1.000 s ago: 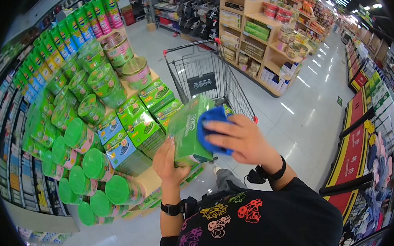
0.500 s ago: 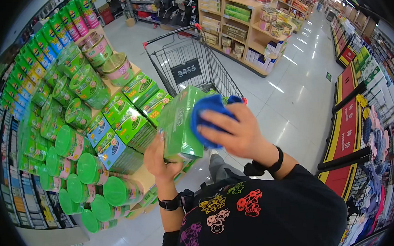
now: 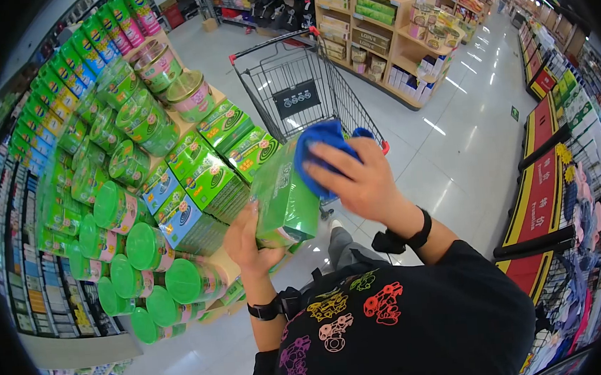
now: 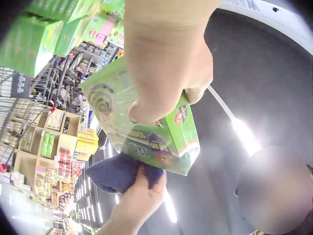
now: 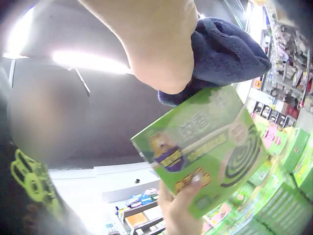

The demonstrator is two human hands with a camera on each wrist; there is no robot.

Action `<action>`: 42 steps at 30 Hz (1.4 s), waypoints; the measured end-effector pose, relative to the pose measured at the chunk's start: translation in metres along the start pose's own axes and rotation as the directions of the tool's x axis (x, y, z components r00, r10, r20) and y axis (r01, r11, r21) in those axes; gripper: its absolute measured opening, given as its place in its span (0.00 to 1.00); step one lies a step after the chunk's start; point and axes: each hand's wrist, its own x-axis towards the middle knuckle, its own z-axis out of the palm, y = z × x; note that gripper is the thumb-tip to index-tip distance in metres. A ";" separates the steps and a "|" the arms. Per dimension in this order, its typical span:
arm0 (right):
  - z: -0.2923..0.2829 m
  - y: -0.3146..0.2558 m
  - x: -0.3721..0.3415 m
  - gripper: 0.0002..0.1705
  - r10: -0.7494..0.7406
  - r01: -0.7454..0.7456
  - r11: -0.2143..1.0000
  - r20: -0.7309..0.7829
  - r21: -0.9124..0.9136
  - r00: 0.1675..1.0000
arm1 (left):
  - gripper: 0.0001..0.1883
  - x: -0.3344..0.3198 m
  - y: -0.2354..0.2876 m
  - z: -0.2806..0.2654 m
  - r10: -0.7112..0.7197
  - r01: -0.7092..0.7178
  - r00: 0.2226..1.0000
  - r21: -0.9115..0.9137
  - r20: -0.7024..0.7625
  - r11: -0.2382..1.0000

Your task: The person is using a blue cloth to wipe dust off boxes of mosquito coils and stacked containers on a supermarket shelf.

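A green box of mosquito coils is held up in front of the body, tilted. My left hand grips it at its near left end; in the right wrist view, the left thumb lies on the face with the coil picture. My right hand holds a bunched blue cloth against the box's far right end. From the left wrist, the cloth is seen pinched in the right fingers along the box's edge. Part of the cloth is hidden behind the right hand.
A display at left carries stacked coil boxes, green-lidded tubs and spray cans. A shopping cart stands just beyond the box. Wooden shelves stand farther back; red promotion signs line the right side of the aisle.
The right hand and cloth have shifted up toward the box's far edge. The left hand keeps its grip on the box. The head view swung right, then partly back left.
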 end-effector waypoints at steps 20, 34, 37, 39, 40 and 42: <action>0.030 0.035 -0.037 0.22 0.491 -0.508 0.257 0.341 0.822 0.802 | 0.28 -0.020 0.003 0.021 -0.492 0.459 0.866 -0.525 0.086 0.717; 0.001 0.010 -0.041 0.25 0.211 -0.497 0.747 0.551 0.442 0.807 | 0.34 -0.038 -0.004 0.025 -0.832 0.456 0.513 -0.888 0.210 0.057; -0.003 0.011 -0.043 0.24 0.179 -0.481 0.760 0.572 0.436 0.801 | 0.34 -0.045 -0.013 0.024 -0.752 0.463 0.573 -0.886 0.327 -0.033; -0.005 0.021 -0.047 0.23 0.189 -0.439 0.722 0.458 0.535 0.869 | 0.33 -0.051 -0.016 0.021 -0.732 0.433 0.497 -0.864 0.466 -0.256; -0.005 0.026 -0.049 0.23 0.196 -0.411 0.702 0.397 0.582 0.897 | 0.33 -0.054 -0.018 0.021 -0.709 0.408 0.462 -0.838 0.532 -0.362; -0.005 0.030 -0.047 0.23 0.308 -0.463 0.580 0.347 0.670 0.886 | 0.34 -0.064 -0.020 0.020 -0.671 0.360 0.451 -0.808 0.589 -0.467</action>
